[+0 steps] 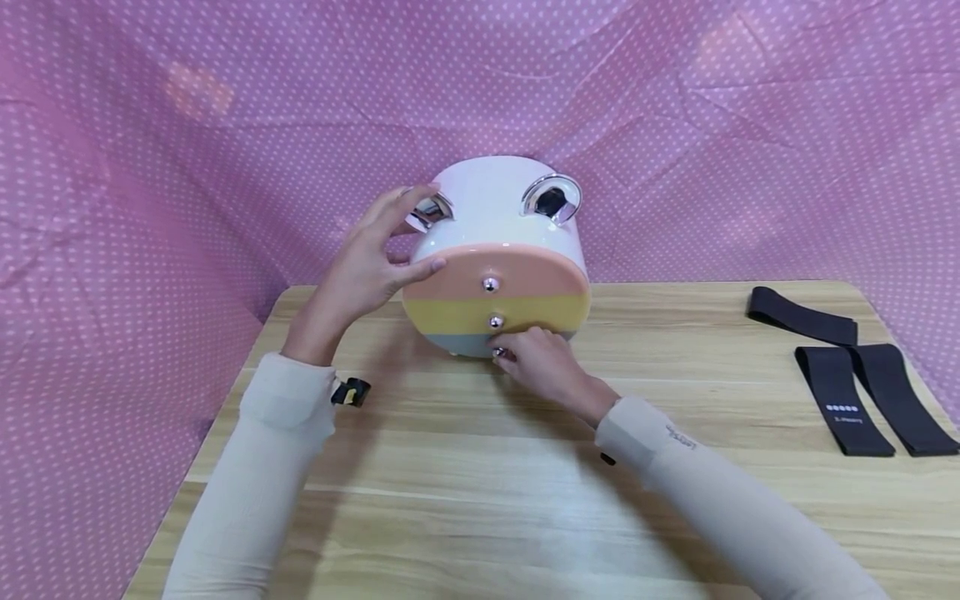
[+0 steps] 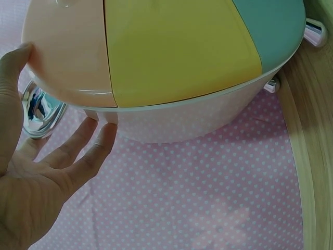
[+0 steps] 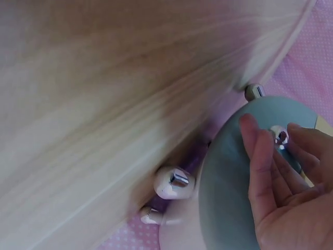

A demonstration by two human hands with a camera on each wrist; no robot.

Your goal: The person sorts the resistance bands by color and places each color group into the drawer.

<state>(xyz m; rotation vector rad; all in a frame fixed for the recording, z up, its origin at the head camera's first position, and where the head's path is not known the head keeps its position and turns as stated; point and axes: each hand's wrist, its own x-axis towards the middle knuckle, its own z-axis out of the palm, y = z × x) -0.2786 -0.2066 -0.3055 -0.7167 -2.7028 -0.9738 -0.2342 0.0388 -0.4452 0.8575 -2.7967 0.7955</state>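
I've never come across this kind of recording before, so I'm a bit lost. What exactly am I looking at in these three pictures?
There is no machine here, only a person's two bare hands. The wide picture comes from a camera worn on the head, looking forward and down; the other two come from cameras on the left and right wrists. On the wooden table is a white case with a striped front of peach, yellow and grey-green. The left hand holds its edge, thumb on the front, fingers at the side. The right hand pinches the lowest silver knob. Black straps lie toward the right.
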